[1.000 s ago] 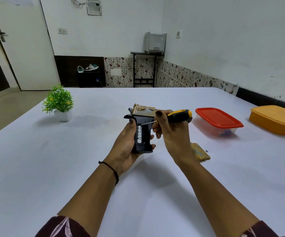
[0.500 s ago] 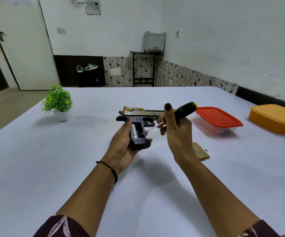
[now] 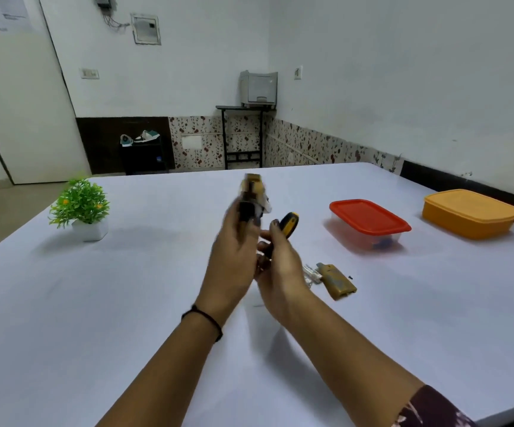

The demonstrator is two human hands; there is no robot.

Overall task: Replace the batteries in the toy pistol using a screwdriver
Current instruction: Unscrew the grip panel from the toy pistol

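My left hand (image 3: 232,257) grips the black and gold toy pistol (image 3: 252,197) above the middle of the white table (image 3: 126,303); the pistol is blurred and points away from me. My right hand (image 3: 280,266) holds the yellow and black screwdriver (image 3: 289,223) just right of the pistol, its handle sticking up. The screwdriver's shaft is hidden between the hands. The gold battery cover (image 3: 337,280) lies on the table to the right of my right hand, with a battery (image 3: 311,270) beside it and a tiny dark screw (image 3: 350,276) near it.
A clear box with a red lid (image 3: 368,221) stands at the right, an orange box (image 3: 471,212) farther right near the wall. A small green plant in a white pot (image 3: 83,208) stands at the left. The table edge is at the lower right.
My left hand has turned the pistol so it points away and upright. A battery now lies beside the gold cover. My right hand has dropped lower with the screwdriver. The head camera has tilted.
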